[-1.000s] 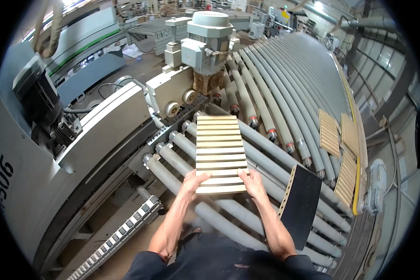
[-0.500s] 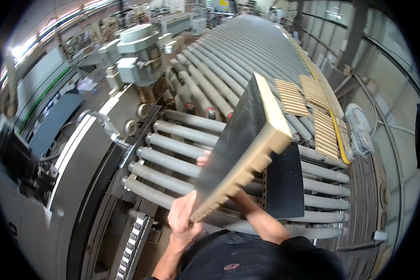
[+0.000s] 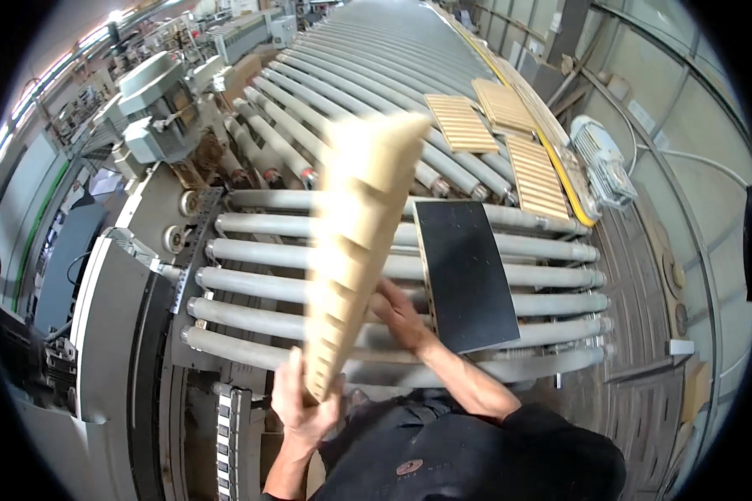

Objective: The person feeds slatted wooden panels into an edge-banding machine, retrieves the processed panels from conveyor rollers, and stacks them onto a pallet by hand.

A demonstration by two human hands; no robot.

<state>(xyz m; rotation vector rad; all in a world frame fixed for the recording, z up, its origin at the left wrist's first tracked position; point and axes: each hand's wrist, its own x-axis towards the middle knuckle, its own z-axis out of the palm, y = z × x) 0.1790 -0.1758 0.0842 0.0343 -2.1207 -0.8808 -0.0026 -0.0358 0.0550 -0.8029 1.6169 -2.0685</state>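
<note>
Rollers [image 3: 259, 252] bear one black board [image 3: 468, 275]. Left hand [image 3: 297, 409] grips a notched board [image 3: 347, 259], not down yet; right hand [image 3: 403, 317], can't tell.

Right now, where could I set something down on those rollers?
Bare: the far rollers beyond the grooved boards, and near rollers between the pale machine and the held board. Crowded: by the near end of the yellow rail, and under the black panel.
</note>
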